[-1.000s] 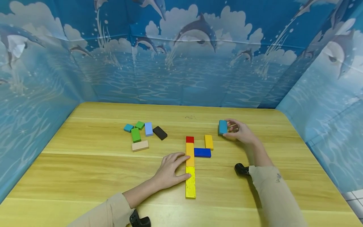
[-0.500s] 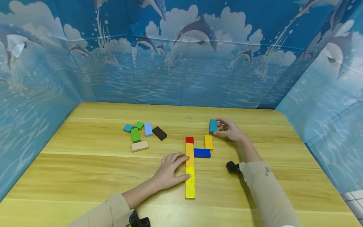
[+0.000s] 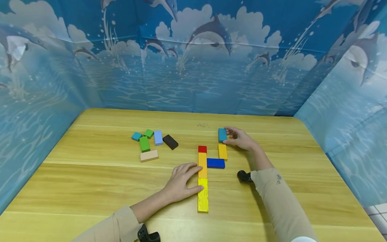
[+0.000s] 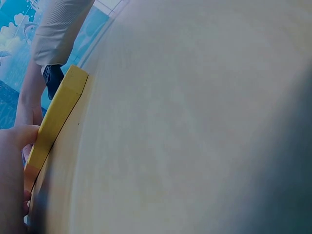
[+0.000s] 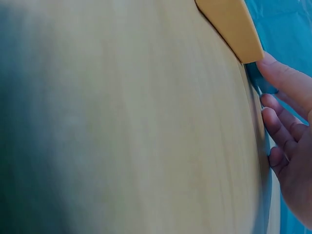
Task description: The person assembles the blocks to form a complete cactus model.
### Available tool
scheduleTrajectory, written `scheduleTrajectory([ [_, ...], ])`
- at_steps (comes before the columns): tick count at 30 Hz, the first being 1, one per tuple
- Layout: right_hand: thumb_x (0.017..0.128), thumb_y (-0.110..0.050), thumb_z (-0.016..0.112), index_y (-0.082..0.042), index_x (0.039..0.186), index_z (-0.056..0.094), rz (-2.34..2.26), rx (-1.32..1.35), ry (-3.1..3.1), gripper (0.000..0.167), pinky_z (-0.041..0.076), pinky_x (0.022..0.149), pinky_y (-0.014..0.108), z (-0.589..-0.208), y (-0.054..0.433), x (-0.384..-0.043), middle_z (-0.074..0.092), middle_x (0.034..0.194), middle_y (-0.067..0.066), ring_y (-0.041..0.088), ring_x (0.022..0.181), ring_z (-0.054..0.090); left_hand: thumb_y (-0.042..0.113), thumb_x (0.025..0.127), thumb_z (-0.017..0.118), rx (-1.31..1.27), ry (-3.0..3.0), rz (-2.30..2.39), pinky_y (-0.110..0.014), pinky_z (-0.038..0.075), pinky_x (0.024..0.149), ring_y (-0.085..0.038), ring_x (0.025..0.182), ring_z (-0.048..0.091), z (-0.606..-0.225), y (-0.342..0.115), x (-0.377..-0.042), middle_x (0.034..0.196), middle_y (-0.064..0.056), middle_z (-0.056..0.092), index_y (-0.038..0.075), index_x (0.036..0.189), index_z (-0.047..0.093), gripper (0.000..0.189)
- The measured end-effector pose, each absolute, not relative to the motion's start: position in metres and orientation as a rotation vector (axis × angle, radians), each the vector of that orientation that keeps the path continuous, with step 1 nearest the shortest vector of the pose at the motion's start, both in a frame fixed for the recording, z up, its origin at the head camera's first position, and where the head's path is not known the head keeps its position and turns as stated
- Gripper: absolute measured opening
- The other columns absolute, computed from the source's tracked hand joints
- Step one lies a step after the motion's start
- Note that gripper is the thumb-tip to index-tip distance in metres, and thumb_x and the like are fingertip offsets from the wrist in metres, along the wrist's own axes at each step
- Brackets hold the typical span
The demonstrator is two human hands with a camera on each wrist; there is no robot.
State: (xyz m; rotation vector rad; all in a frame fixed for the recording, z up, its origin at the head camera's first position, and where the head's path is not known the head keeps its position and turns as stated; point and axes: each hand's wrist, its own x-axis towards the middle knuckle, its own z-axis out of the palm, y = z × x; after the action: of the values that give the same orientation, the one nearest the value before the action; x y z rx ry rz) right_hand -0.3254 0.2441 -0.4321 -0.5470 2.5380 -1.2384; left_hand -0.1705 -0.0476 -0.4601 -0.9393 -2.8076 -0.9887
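Observation:
My right hand point(image 3: 241, 138) pinches a teal wooden block point(image 3: 222, 135) between thumb and fingers, right at the far end of an amber block point(image 3: 222, 153). In the right wrist view, the amber block point(image 5: 234, 29) partly hides the teal one point(image 5: 259, 80). A dark blue block point(image 3: 216, 163) joins the amber block to a straight column. That column runs from a red block point(image 3: 202, 149) through an orange block point(image 3: 202, 171) to a yellow block point(image 3: 203, 200) nearest me. My left hand point(image 3: 180, 181) rests along it with spread fingers, thumb on the yellow block and a fingertip on the orange.
Left of the column lie a black block point(image 3: 170, 142), a light blue one point(image 3: 158, 137), a beige one point(image 3: 149, 156), two green blocks point(image 3: 144, 144) and a small teal block point(image 3: 137, 136). A dolphin-print curtain point(image 3: 193, 84) borders the wooden table point(image 3: 90, 188).
My right hand has brought the teal block leftward, from out on the right to the far end of the amber block. The left hand stays where it was.

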Motion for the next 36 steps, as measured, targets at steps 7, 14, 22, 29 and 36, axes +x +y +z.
scheduleTrajectory([
  [7,0.088,-0.015,0.062,0.002,0.141,0.027,-1.214,-0.534,2.515,0.066,0.035,0.081,0.038,-0.4241,0.2394,-0.3216,0.043,0.119,0.022,0.028,0.096,0.038,0.045,0.083,0.06,-0.943,-2.803,-0.982,-0.048,0.023,0.102,-0.026,0.126,0.033,-0.4603,-0.0476,-0.1706,0.136,-0.007,0.041,0.019,0.133,0.047,0.058],
  [14,0.094,-0.018,0.051,0.001,0.142,0.026,-1.198,-0.557,2.518,0.058,0.035,0.081,0.038,-0.433,0.2444,-0.3267,0.042,0.119,0.02,0.027,0.097,0.039,0.044,0.082,0.061,-0.939,-2.8,-0.982,-0.048,0.023,0.102,-0.026,0.126,0.033,-0.4609,-0.0471,-0.1709,0.135,-0.007,0.042,0.019,0.133,0.047,0.058],
  [22,0.096,-0.018,0.047,0.001,0.142,0.027,-1.205,-0.58,2.522,0.054,0.035,0.083,0.039,-0.4338,0.2435,-0.3256,0.042,0.122,0.021,0.029,0.099,0.04,0.045,0.082,0.061,-0.941,-2.788,-0.982,-0.048,0.023,0.101,-0.026,0.126,0.034,-0.4622,-0.0475,-0.1712,0.135,-0.006,0.042,0.019,0.133,0.047,0.058],
  [29,0.095,-0.018,0.049,0.001,0.142,0.026,-1.233,-0.582,2.478,0.056,0.033,0.078,0.036,-0.4318,0.2423,-0.3238,0.041,0.123,0.021,0.027,0.095,0.037,0.045,0.083,0.06,-0.942,-2.797,-0.971,-0.048,0.024,0.101,-0.026,0.126,0.034,-0.4612,-0.0474,-0.171,0.135,-0.006,0.042,0.019,0.134,0.047,0.059],
  [36,0.095,-0.016,0.05,0.003,0.142,0.027,-1.241,-0.62,2.467,0.056,0.034,0.084,0.041,-0.4311,0.2431,-0.3217,0.039,0.13,0.026,0.03,0.102,0.038,0.045,0.083,0.06,-0.94,-2.806,-0.966,-0.048,0.023,0.102,-0.026,0.126,0.034,-0.4611,-0.0472,-0.1708,0.135,-0.006,0.042,0.019,0.134,0.047,0.059],
])
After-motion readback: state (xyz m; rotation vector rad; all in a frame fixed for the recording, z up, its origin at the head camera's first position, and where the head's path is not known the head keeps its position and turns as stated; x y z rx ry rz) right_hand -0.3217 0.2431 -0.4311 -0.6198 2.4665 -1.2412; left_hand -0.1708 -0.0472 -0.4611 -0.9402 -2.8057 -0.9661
